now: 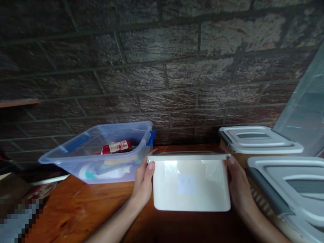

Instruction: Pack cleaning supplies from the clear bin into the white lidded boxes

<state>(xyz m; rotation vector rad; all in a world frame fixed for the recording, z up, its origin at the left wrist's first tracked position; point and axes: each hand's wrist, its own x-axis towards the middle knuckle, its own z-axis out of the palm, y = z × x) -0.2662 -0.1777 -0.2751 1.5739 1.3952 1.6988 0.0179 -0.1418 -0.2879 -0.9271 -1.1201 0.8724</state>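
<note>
A white plastic container point(191, 184) with a flat lid sits between my hands, just above the wooden table point(83, 209). My left hand point(142, 184) grips its left side, thumb near the lid's rim. My right hand point(239, 190) clasps the right side the same way. A pale square label shows on the container's front wall. To the left stands a clear blue-tinted tub point(101, 152) with a red-and-white bottle point(116, 147) and other bottles lying inside.
Two containers with grey-white lids stand at the right, one further back point(258, 139) and one nearer point(288, 182). A clear plastic panel point(303, 108) leans at the far right. A dark brick wall point(162, 67) closes off the back of the table.
</note>
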